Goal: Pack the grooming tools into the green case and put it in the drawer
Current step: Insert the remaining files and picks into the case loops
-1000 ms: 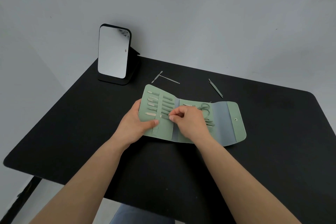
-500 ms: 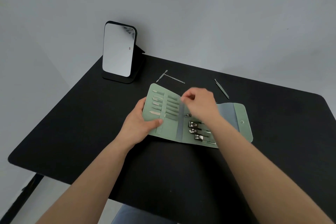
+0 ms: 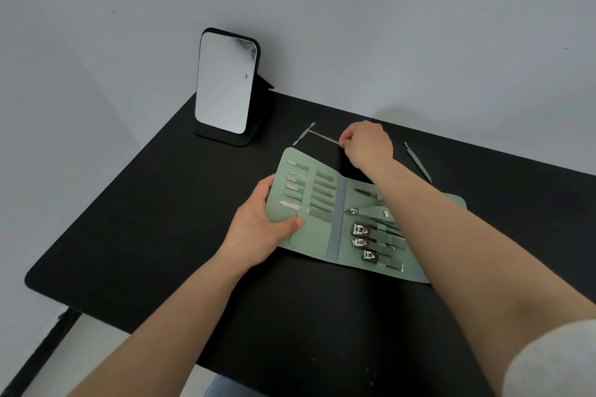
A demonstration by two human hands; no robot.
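The green case lies open on the black table, with several metal tools in its loops on the left panel and clippers on the right panel. My left hand holds the case's left edge, thumb on the inside. Behind the case, my right hand pinches the right end of a thin metal tool. A second loose tool lies just left of it, touching its far end. A third loose tool lies to the right of my right hand.
A black-framed standing mirror is at the table's back left, near the grey wall. The table's left and front edges are close to my arms. No drawer is in view.
My right hand left the case and reached back over it to the thin tool behind. The left hand kept its hold on the case's left edge.
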